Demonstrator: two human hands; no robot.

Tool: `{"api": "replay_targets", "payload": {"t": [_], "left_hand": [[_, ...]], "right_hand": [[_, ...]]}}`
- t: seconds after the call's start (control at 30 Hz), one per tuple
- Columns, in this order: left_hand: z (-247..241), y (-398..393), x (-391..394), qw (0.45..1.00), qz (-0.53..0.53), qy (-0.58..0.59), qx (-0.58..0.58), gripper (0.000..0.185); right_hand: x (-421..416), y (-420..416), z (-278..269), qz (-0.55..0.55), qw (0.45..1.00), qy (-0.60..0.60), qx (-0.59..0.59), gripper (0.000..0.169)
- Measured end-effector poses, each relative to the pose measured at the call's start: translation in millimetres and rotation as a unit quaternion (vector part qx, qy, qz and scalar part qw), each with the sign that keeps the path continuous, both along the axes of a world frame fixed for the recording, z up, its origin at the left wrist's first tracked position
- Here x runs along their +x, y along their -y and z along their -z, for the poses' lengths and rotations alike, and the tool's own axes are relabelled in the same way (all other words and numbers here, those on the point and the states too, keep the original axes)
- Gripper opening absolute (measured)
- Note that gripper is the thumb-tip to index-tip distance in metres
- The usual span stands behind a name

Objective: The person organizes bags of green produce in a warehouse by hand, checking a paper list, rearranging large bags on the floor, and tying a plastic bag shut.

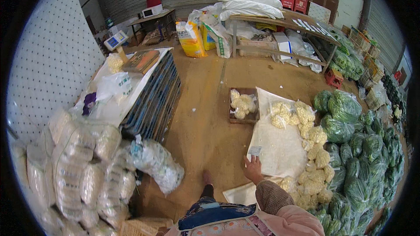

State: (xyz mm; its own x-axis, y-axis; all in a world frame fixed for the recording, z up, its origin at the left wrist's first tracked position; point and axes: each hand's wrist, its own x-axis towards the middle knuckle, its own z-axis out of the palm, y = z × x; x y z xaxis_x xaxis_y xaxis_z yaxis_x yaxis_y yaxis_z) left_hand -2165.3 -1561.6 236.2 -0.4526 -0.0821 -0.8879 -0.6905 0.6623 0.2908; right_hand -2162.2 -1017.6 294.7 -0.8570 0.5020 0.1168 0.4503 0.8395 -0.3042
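Note:
My right hand (253, 169) is stretched out over the near left edge of a cream cloth sheet (280, 144), its fingertips at a small printed card or slip (255, 150); whether the fingers hold it or only touch it is unclear. Tied plastic bags of pale, peeled-looking produce (315, 155) line the right side of the sheet. A brown crate (243, 121) at the sheet's far left corner contains several similar bags (242, 104). My left hand is out of view; on that side lie the floor and a bulging plastic bag (159, 164).
Bagged green vegetables (354, 170) are heaped at the right. Stacked blue-black pallets or crates (154, 95) at the left bear a white cover, plastic bags and a digital scale (116, 40). Wrapped pale bundles (78, 170) fill the near left. A wooden table (295, 23) carrying white sacks stands at the back.

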Motion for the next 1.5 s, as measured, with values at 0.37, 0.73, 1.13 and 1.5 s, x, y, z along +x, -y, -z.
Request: {"api": "replay_targets", "payload": {"t": [0.37,0.73,1.13,1.5], "left_hand": [[-11.2,-168.6,-415.4,0.992,0.021,-0.060,0.105,0.019],[-47.0,-393.7,-695.2,0.951,0.278,-0.116,0.065,0.027],[-47.1,-588.6,-968.4,0.962,0.267,-0.055,-0.004,0.026],[-46.8,-995.2,-1265.9,0.773,0.625,-0.112,0.015,0.025]], "right_hand": [[-38.6,-140.6,120.8,0.276,0.890,0.179,-0.316,0.056],[-242.2,-269.5,151.6,0.312,0.831,0.311,-0.341,0.045],[-605.1,-525.2,3.2,0.348,0.871,-0.110,-0.329,0.034],[-562.3,-494.5,92.0,0.624,0.716,0.028,-0.312,0.038]]}}
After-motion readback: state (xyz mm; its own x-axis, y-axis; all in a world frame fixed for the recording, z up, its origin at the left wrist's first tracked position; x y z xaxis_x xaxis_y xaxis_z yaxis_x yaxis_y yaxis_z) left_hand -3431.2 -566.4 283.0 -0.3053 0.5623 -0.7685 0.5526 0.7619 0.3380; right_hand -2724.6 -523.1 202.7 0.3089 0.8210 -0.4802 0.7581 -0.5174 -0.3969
